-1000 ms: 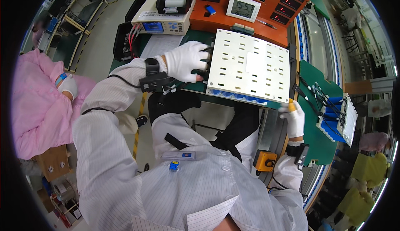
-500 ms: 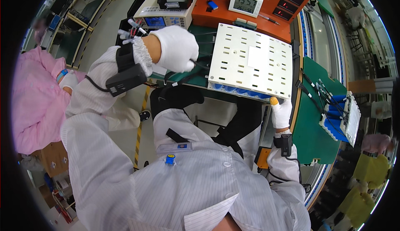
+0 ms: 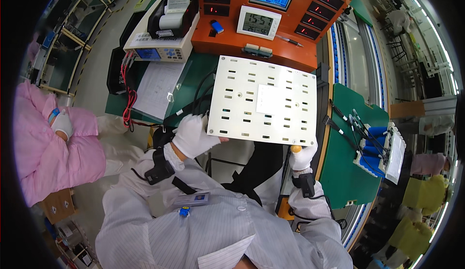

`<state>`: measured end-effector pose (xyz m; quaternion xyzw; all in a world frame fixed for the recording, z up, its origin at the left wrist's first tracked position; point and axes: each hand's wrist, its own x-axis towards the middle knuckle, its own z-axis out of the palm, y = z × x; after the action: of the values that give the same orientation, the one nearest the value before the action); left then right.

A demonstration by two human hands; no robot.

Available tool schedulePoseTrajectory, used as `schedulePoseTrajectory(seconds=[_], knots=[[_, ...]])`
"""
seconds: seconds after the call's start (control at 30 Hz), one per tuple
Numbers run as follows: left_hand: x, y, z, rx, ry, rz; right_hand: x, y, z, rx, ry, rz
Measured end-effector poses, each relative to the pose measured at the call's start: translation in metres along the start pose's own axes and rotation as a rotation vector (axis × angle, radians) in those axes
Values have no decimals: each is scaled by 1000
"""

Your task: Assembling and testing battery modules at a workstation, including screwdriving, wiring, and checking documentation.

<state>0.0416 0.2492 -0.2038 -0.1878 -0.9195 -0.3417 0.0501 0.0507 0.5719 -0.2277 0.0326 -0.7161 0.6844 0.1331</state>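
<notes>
A battery pack (image 3: 235, 118) with a white slotted cover and a pale label sits tilted at the near edge of the green bench. My left hand (image 3: 196, 135), in a white glove with a bare fingertip, grips its near left corner. At the near right corner, my right hand (image 3: 301, 158) holds the pack, its thumb in a yellowish tip cover; its other fingers are hidden beneath. Black cables (image 3: 196, 99) run out from the pack's left side. The cover hides the cells inside.
An orange instrument panel (image 3: 208, 41) with displays stands behind the pack. Left of it are a bench meter (image 3: 160, 51) with a printer on top, red leads (image 3: 130, 106) and paper sheets (image 3: 157, 87). Rightward, another blue-celled pack (image 3: 375, 145) lies on a green board. A person in pink (image 3: 63, 143) is at left.
My left hand has let go of a black cable, moved down and taken hold of the pack's near left corner. My right hand stays on the pack. The whole view has shifted.
</notes>
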Motion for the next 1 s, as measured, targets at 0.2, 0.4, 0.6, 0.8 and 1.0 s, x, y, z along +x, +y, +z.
schedulePoseTrajectory(seconds=[0.2,0.4,0.6,0.8,1.0], knots=[[46,30,-33,-141,164,54,54,-24,19,93,132,-48],[81,31,-60,-623,80,-223,114,-83,18,43,-68,226],[75,28,-52,-889,-43,-487,98,-68,20,-92,5,397],[71,7,-38,-903,21,-549,97,-58,26,-202,-19,461],[67,-17,-90,-746,-526,-473,67,-39,-26,143,-162,345]])
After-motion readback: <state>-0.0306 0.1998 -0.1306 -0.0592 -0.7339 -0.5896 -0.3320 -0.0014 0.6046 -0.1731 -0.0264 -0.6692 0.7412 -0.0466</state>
